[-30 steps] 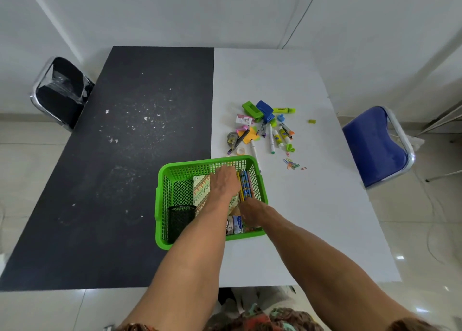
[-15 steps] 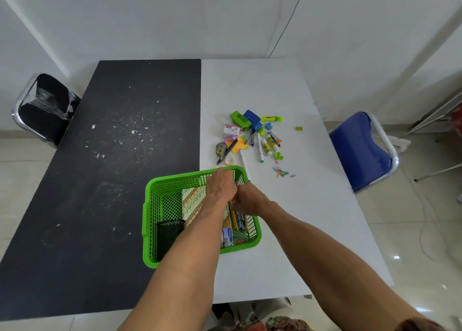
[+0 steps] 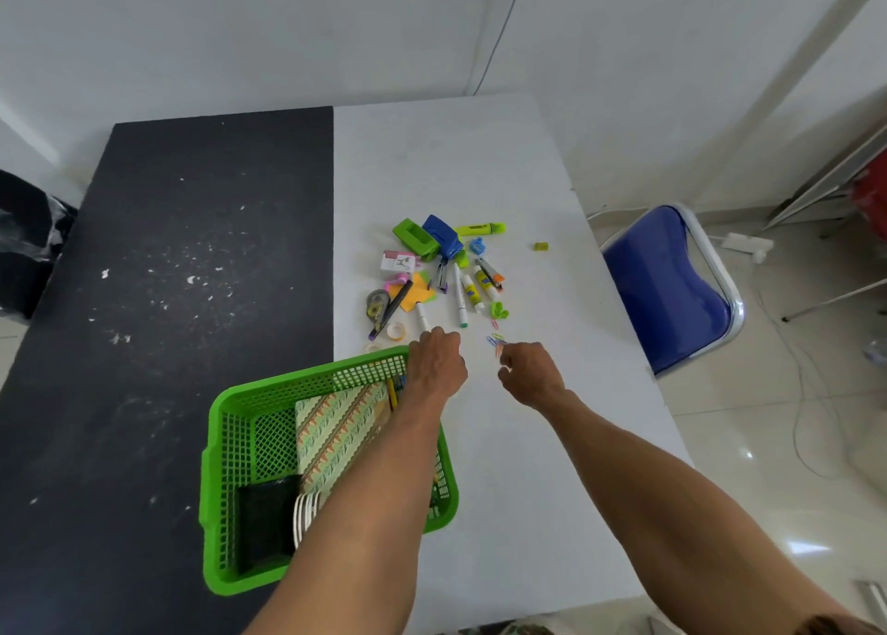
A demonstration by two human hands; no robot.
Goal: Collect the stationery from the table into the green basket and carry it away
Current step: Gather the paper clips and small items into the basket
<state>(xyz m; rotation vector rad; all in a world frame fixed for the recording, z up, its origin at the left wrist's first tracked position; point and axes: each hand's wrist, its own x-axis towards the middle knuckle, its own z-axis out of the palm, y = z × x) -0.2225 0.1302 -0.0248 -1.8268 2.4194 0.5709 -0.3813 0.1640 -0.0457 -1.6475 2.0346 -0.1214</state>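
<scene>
I have bare white desk (image 3: pixel 504 514) right of the green basket (image 3: pixel 307 375), open for passage. Ahead, the stationery pile (image 3: pixel 446 269) crowds the middle, paper clips (image 3: pixel 497 341) lying just before my right hand (image 3: pixel 530 370). The basket's far rim sits under my left hand (image 3: pixel 437 361). A blue chair (image 3: pixel 667 289) flanks the right edge.

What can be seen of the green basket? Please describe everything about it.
The green basket is bright green plastic, rectangular, open-topped, with lattice walls and a solid rim. It stands upright on the table, across the seam between its black and white halves. Inside lie a patterned booklet, a black mesh cup and some pencils. The left forearm passes over its right side.
</scene>
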